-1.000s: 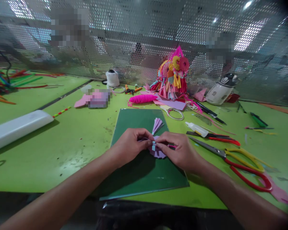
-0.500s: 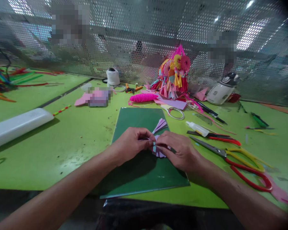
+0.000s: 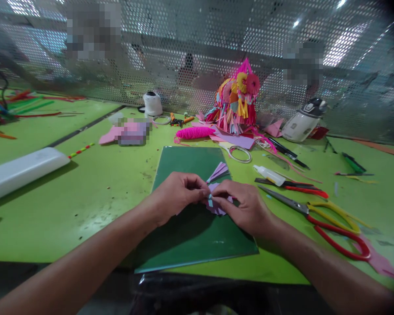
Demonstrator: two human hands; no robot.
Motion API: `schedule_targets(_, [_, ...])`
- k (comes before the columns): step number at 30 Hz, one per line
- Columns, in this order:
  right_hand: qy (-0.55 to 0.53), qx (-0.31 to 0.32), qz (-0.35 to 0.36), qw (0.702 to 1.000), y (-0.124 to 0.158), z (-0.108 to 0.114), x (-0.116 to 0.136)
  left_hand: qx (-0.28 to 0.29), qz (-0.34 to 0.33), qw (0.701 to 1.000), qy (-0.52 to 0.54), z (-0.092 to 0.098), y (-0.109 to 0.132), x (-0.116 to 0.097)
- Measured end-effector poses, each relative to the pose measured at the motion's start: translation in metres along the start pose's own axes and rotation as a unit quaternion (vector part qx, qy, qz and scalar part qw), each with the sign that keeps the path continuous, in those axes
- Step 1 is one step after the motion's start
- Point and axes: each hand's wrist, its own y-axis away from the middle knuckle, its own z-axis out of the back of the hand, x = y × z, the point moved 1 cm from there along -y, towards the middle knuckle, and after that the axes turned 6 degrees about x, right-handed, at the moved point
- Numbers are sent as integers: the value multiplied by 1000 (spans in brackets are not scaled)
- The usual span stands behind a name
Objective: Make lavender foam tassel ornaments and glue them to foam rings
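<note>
Over a dark green board (image 3: 190, 240), my left hand (image 3: 175, 194) and my right hand (image 3: 244, 203) meet fingertip to fingertip. Both are closed in a pinch on a small light blue paper strip (image 3: 210, 200) between them. Purple fringed paper (image 3: 217, 207) shows just under and behind the fingers, partly covered by my right hand. Beyond the fingertips, a narrow purple paper tassel (image 3: 218, 172) fans out toward the upper right. How the strip and the purple pieces join is hidden by my fingers.
Right of the board lie large scissors (image 3: 310, 212), a white glue tube (image 3: 269, 175) and a tape roll (image 3: 239, 154). Behind stand pink yarn (image 3: 195, 132), a colourful paper-fringed figure (image 3: 238, 100) and a penguin-shaped bottle (image 3: 304, 120). A long white case (image 3: 22, 175) is at left.
My fingertips have shifted slightly around the light blue strip, and a little more of the purple fringed paper shows between my hands. The view has also moved slightly.
</note>
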Motion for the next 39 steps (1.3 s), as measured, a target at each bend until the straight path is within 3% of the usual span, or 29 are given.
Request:
schedule_targets(5, [34, -28, -16, 999, 1, -4, 2, -8, 4, 1000, -12, 1, 0, -1])
schedule_targets(8, [115, -8, 21, 993, 2, -4, 5, -11, 4, 1000, -12, 1, -1, 0])
schedule_targets(15, [323, 33, 95, 941, 4, -2, 14, 7, 16, 1000, -5, 1, -2, -2])
schedule_targets(22, [333, 50, 127, 933, 6, -5, 9, 54, 31, 998, 11, 3, 0, -7])
schedule_targets(34, [378, 79, 208, 899, 4, 6, 13, 70, 43, 997, 5, 8, -1, -5])
schedule_targets(39, [362, 84, 216, 903, 8, 7, 15, 75, 43, 996, -5, 8, -1, -6])
